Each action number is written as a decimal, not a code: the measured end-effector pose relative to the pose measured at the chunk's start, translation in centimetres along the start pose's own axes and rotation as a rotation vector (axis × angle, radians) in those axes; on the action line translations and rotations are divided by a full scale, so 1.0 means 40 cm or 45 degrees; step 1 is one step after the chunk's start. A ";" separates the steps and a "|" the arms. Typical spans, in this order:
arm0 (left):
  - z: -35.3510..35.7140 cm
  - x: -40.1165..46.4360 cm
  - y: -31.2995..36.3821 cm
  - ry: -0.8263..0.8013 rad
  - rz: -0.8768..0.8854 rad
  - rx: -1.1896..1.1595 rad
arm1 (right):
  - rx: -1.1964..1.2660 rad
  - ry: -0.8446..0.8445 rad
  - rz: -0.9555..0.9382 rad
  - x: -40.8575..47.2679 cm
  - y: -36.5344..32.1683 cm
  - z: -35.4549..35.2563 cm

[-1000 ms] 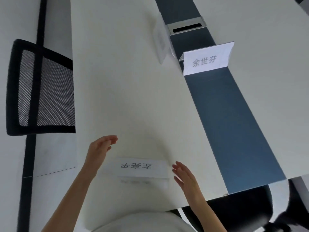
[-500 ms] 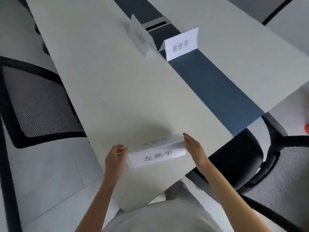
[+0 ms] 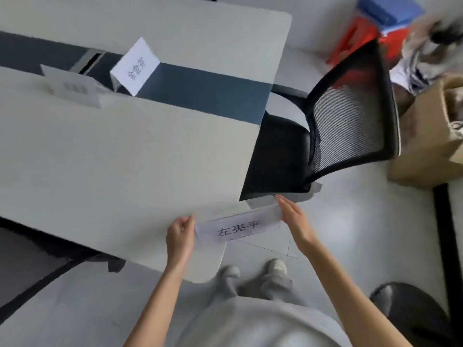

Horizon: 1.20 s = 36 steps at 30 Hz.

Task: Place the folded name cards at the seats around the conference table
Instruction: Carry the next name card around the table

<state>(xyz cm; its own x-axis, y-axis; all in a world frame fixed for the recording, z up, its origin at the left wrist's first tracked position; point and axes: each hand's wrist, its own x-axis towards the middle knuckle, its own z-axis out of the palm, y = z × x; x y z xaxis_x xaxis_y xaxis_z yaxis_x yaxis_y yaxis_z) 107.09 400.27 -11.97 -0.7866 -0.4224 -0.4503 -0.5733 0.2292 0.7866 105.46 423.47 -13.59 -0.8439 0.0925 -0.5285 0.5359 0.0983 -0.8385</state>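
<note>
A folded white name card (image 3: 238,227) with black characters is held between both hands over the near right corner of the conference table (image 3: 112,159), half past its edge. My left hand (image 3: 181,236) pinches its left end. My right hand (image 3: 294,217) presses its right end with straight fingers. Two more folded name cards stand at the table's far side: one (image 3: 136,67) on the dark blue centre strip, another (image 3: 72,86) to its left with blurred print.
A black mesh chair (image 3: 350,128) stands at the table's right end. Cardboard boxes (image 3: 431,136) and red and blue items (image 3: 370,26) crowd the floor at the right. Another dark chair (image 3: 27,261) sits at the lower left. A metal cable slot (image 3: 87,60) lies in the centre strip.
Both hands took the name card from the tabletop, turned it around and carried it toward the table's right corner. The view swung right, bringing the end chair and boxes into sight.
</note>
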 end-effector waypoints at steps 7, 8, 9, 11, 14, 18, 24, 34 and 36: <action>0.318 -0.137 0.141 -0.498 0.303 0.219 | 0.439 0.595 0.074 -0.171 0.134 -0.322; 0.377 -0.166 0.161 -0.550 0.336 0.251 | 0.469 0.663 0.074 -0.193 0.150 -0.374; 0.440 -0.195 0.177 -0.596 0.380 0.284 | 0.481 0.733 0.063 -0.208 0.168 -0.427; 0.572 -0.249 0.204 -0.670 0.438 0.342 | 0.458 0.854 0.046 -0.229 0.195 -0.538; 0.749 -0.329 0.243 -0.760 0.471 0.345 | 0.421 0.958 0.075 -0.245 0.230 -0.707; 0.930 -0.409 0.314 -0.819 0.521 0.307 | 0.427 1.031 0.104 -0.236 0.234 -0.904; 1.144 -0.429 0.466 -0.811 0.588 0.241 | 0.485 1.095 0.047 -0.124 0.149 -1.141; 1.511 -0.225 0.814 -0.712 0.616 0.127 | 0.474 1.062 -0.052 0.283 -0.109 -1.459; 1.565 -0.171 0.890 -0.678 0.601 0.117 | 0.441 1.038 -0.057 0.375 -0.175 -1.506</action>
<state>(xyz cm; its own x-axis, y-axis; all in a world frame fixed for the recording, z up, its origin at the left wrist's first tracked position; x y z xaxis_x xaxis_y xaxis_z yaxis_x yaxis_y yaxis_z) 77.70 466.21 -7.33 -0.9470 0.2197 -0.2343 -0.1430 0.3647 0.9201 90.60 483.87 -7.64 -0.5123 0.7861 -0.3457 0.3532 -0.1741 -0.9192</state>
